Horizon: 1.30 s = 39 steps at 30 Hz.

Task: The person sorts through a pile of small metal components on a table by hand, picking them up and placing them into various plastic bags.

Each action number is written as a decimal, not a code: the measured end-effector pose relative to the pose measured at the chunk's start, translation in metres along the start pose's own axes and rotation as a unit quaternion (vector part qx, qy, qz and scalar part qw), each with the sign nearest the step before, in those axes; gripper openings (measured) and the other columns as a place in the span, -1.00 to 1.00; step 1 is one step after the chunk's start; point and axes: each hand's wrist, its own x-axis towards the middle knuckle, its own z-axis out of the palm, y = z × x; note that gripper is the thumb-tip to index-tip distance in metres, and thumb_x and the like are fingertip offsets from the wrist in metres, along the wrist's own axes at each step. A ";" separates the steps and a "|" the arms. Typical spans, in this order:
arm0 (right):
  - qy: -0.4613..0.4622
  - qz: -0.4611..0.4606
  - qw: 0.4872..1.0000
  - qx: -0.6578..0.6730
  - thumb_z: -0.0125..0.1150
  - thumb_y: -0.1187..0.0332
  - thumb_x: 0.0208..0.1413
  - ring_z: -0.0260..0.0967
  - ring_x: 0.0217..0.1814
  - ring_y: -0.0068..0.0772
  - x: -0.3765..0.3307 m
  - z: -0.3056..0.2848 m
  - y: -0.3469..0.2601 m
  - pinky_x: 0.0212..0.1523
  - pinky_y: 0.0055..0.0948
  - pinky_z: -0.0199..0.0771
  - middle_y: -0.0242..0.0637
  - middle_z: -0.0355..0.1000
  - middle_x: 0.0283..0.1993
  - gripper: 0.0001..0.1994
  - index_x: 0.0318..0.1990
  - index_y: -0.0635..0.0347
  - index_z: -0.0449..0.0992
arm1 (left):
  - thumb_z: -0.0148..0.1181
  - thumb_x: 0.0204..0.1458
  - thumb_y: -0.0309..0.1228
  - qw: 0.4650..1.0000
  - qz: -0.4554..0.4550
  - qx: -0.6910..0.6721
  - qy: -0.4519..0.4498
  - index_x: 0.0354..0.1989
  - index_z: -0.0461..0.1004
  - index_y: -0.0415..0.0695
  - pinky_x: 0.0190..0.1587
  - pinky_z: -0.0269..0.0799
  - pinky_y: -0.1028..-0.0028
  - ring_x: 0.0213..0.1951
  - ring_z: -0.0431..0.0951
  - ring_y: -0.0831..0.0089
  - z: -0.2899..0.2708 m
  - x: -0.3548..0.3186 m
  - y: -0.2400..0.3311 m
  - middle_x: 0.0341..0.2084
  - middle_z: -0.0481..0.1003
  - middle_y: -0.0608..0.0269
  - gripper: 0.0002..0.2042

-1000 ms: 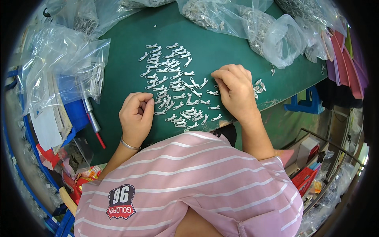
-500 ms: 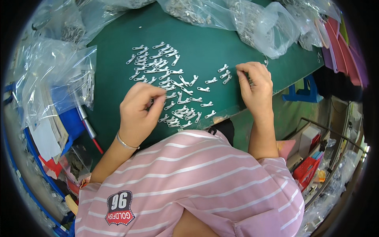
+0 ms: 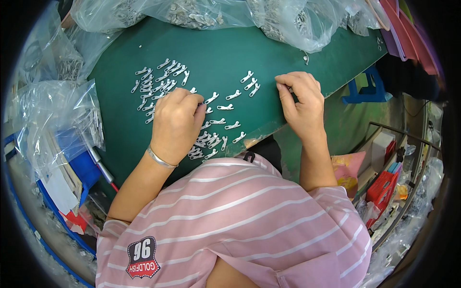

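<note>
Many small silvery zipper sliders (image 3: 207,139) with long pull tabs lie scattered on a green tabletop (image 3: 192,45). My left hand (image 3: 176,122) reaches over the middle of them, thumb and fingers pinched together, and covers some. What sits between those fingertips, if anything, is hidden. A small group of zipper sliders (image 3: 250,84) lies apart, just left of my right hand (image 3: 302,101). That hand hovers near the table's right edge, its fingers curled and the thumb close to the index finger. Something tiny shows inside the curl, too small to name.
Clear plastic bags (image 3: 192,13) full of metal parts line the far edge. Another plastic bag (image 3: 57,110) lies at the left, above a blue bin (image 3: 86,168). A blue stool (image 3: 366,89) stands right of the table, with a red basket (image 3: 382,192) on the lower right.
The view has shifted, so the table appears farther left. My left hand has moved right across the zipper sliders. My right hand keeps nearly the same curled pose.
</note>
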 end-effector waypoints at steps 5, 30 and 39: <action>0.008 -0.038 0.998 0.051 0.34 0.57 -0.02 0.48 -0.23 -0.21 -0.004 0.005 -0.014 -0.13 -0.27 0.35 -0.27 0.53 -0.29 -0.87 -0.28 0.19 0.61 | 0.31 -0.08 -0.67 0.998 -0.040 -0.043 0.001 -0.34 0.60 -0.28 -0.36 0.53 0.47 -0.46 0.59 0.34 -0.003 -0.002 -0.005 -0.42 0.54 0.14 -0.88; -0.060 -0.116 0.950 0.282 0.31 0.58 -0.06 0.47 -0.21 -0.17 -0.019 0.067 -0.092 -0.21 -0.30 0.52 -0.22 0.48 -0.20 -0.82 -0.24 0.27 0.57 | 0.27 0.11 -0.68 0.785 -0.326 -0.524 -0.051 -0.18 0.56 -0.36 -0.20 0.54 0.62 -0.29 0.61 0.56 -0.036 -0.051 -0.007 -0.32 0.62 0.20 -0.88; -0.069 -0.064 0.942 0.322 0.35 0.61 -0.07 0.47 -0.20 -0.17 -0.024 0.064 -0.093 -0.20 -0.30 0.51 -0.23 0.47 -0.19 -0.80 -0.23 0.26 0.59 | 0.28 0.11 -0.66 0.736 -0.353 -0.574 -0.066 -0.18 0.56 -0.35 -0.17 0.58 0.57 -0.30 0.63 0.51 -0.041 -0.052 -0.006 -0.31 0.62 0.16 -0.88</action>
